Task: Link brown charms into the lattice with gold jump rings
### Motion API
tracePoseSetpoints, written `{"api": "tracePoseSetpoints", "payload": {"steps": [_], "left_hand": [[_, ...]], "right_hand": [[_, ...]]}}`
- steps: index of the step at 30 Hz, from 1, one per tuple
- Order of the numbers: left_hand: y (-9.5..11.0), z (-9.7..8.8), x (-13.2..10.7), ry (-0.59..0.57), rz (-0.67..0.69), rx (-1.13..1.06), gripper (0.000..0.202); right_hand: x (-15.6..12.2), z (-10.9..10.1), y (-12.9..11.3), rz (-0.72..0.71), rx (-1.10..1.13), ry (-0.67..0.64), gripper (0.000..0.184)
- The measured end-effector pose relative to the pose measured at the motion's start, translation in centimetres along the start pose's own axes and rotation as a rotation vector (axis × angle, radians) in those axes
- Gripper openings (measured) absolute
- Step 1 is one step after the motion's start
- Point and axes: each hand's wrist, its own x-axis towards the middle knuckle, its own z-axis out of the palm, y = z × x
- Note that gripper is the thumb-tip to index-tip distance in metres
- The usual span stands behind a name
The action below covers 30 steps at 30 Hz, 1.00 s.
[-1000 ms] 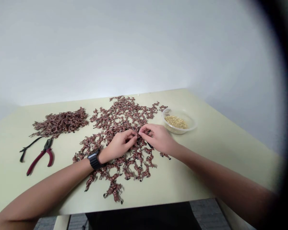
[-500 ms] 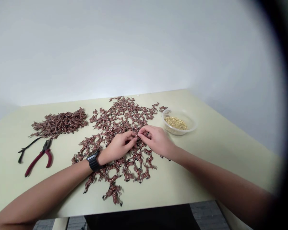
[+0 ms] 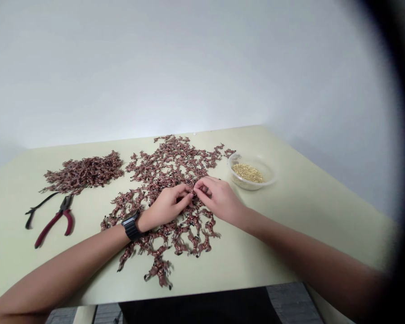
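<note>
Many small brown animal-shaped figures, which look like little horses with black tips, lie spread in a large pile (image 3: 168, 166) in the middle of the table. Over the near part of this pile my left hand (image 3: 167, 204) pinches with thumb and fingers; a black watch (image 3: 131, 225) is on its wrist. My right hand (image 3: 222, 198) faces it, its thumb and forefinger also closed in a pinch. A brown figure (image 3: 192, 191) shows in part between the two sets of fingertips. Whether the right fingers hold a further tiny piece is hidden.
A clear round bowl (image 3: 273, 177) with small gold-coloured pieces (image 3: 248, 173) stands right of the pile. A second heap of brown figures (image 3: 87, 173) lies at the left. Red-handled pliers (image 3: 50, 227) and a thin black strip (image 3: 42, 204) lie before it. A wall rises behind the table.
My right wrist has lowered slightly, and small dark bits seen beneath it before no longer show. Both hands keep their pinch at the same spot over the pile.
</note>
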Motion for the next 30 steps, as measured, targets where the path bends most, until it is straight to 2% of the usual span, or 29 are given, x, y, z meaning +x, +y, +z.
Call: {"api": "tracePoseSetpoints", "payload": {"steps": [4,7,15,18,20,23,26,30], "left_hand": [[0.0,-0.1,0.0,0.007,0.009,0.03,0.025],[0.0,-0.1,0.0,0.01,0.027,0.053,0.025],[0.6,-0.5,-0.3,-0.029,0.109,0.019,0.029],[0.5,-0.5,-0.3,-0.055,0.147,0.022,0.032],[0.3,-0.4,-0.2,-0.06,0.157,0.017,0.031],[0.0,-0.4,-0.2,-0.055,0.141,-0.003,0.03],[-0.3,-0.4,-0.2,-0.055,0.116,-0.049,0.029],[-0.7,-0.4,-0.2,-0.073,0.083,-0.134,0.031]], "right_hand": [[-0.3,0.4,-0.3,-0.032,-0.048,0.018,0.011],[-0.2,0.3,-0.6,0.047,-0.004,0.008,0.009],[0.3,-0.7,-0.4,0.347,0.367,-0.092,0.014],[0.5,-0.9,-0.3,0.414,0.583,-0.143,0.029],[0.5,-1.1,-0.3,0.428,0.666,-0.213,0.037],[0.6,-1.5,-0.2,0.442,0.644,-0.326,0.03],[0.6,-1.5,-0.2,0.433,0.634,-0.316,0.024],[0.6,-1.1,0.2,0.362,0.793,-0.302,0.029]]}}
